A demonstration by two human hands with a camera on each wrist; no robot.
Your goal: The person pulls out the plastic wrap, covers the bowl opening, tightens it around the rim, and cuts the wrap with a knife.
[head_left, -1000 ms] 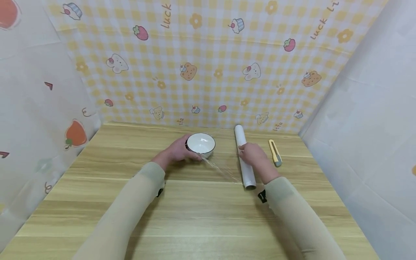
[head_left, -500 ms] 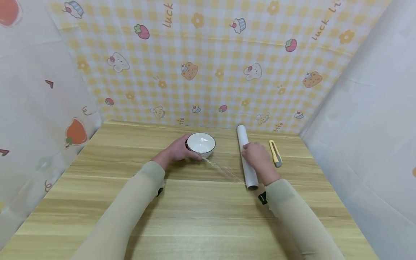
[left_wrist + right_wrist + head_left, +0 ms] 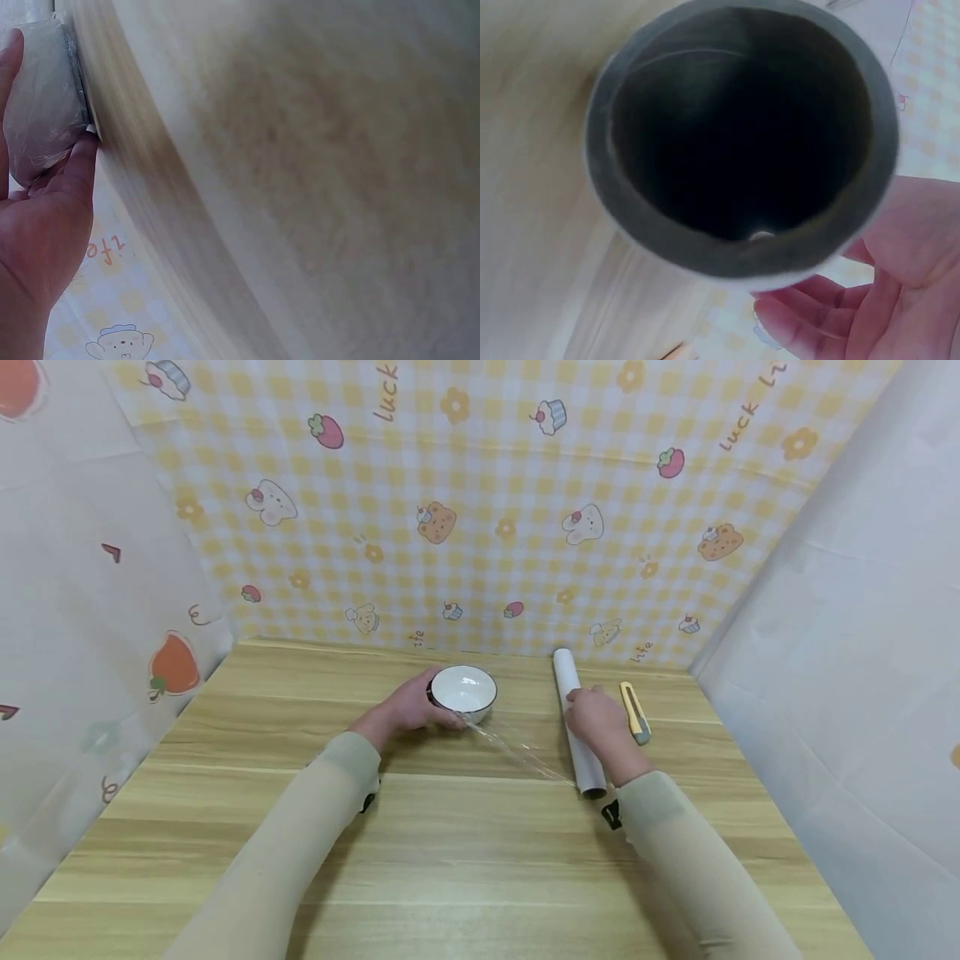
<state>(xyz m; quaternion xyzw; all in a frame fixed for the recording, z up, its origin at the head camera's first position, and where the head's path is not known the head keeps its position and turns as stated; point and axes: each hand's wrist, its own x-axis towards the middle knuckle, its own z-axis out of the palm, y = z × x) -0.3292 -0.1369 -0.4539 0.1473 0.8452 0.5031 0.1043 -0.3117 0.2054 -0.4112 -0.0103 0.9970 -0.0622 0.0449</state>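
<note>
My left hand [image 3: 416, 703] grips the side of a small white bowl [image 3: 463, 692] with a dark rim. In the left wrist view, wrinkled clear film shows over the bowl [image 3: 45, 94], with thumb and fingers on either side of it. A strip of cling film [image 3: 521, 756] stretches from the bowl's near side to the near end of a cling film roll [image 3: 589, 770]. Around the middle of that roll curls my right hand [image 3: 602, 722]. Its hollow core fills much of the right wrist view, where bent fingers [image 3: 806, 311] lie against the roll's outer side.
A yellow utility knife [image 3: 635, 714] with a grey end lies just right of my right hand. Both hands work toward the back of the wooden table [image 3: 465, 860]. Behind it hangs a yellow checked cloth [image 3: 480, 568], with pale cloths at both sides.
My right hand and the cling film roll have shifted a little to the right, away from the bowl, and the film strip is longer. The left hand and bowl stay in place.
</note>
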